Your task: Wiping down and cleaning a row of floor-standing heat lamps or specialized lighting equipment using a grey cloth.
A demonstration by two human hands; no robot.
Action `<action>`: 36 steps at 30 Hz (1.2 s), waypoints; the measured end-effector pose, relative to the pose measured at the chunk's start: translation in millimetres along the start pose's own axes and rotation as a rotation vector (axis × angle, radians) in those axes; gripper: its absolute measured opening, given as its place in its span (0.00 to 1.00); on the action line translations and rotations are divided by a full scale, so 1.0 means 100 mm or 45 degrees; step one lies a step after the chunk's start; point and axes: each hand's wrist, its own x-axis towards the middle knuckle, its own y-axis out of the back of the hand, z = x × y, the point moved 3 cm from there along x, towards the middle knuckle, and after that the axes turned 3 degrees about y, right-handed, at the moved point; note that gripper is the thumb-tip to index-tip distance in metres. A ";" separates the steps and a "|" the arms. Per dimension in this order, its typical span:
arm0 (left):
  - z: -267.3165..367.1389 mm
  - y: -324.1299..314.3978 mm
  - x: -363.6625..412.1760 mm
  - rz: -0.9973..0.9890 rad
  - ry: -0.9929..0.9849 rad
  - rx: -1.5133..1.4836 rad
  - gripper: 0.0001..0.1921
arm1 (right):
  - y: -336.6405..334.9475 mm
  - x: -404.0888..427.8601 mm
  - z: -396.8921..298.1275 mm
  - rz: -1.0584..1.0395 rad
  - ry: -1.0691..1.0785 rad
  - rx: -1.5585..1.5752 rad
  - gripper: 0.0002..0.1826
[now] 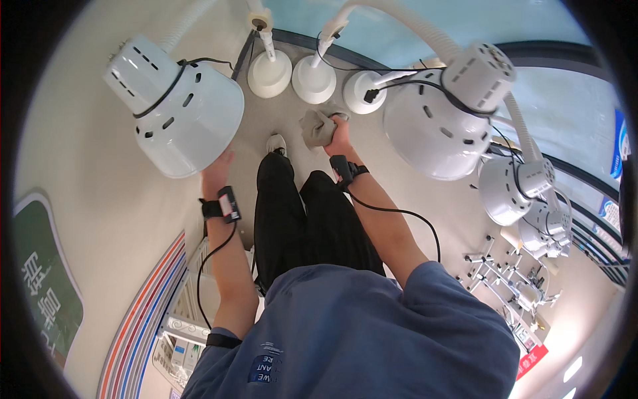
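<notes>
My right hand (340,138) grips a crumpled grey-brown cloth (319,128), held above the floor near the round white lamp bases. My left hand (218,167) is at the lower rim of a large white lamp head (192,117); its fingers are partly hidden behind the shade, so its hold cannot be told. A black cord is wrapped around that shade. To the right of the cloth hangs another big white lamp head (438,124) with a black cord and plug. Both wrists wear black strapped devices with cables.
Three round lamp bases (269,75) stand by the glass panel. More white lamp heads (506,192) line the right side, with wheeled metal stands (498,272) beyond. A white shelf rack (187,329) is at lower left, beside a wall with coloured stripes and a green sign (47,279).
</notes>
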 end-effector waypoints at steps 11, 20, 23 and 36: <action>-0.55 -1.52 1.24 -0.418 0.429 0.117 0.21 | -0.26 0.93 -0.36 -0.082 0.731 -0.193 0.24; -0.79 -1.72 2.73 -0.360 0.378 0.580 0.23 | -0.68 2.13 -0.01 -0.339 0.652 -0.093 0.31; -0.79 -1.68 3.01 -0.284 0.229 0.496 0.27 | -1.11 2.37 0.14 -0.455 0.627 -0.024 0.36; -0.58 -1.83 3.12 -0.464 -0.484 0.226 0.32 | -1.71 2.88 -0.07 -0.508 1.704 -1.238 0.44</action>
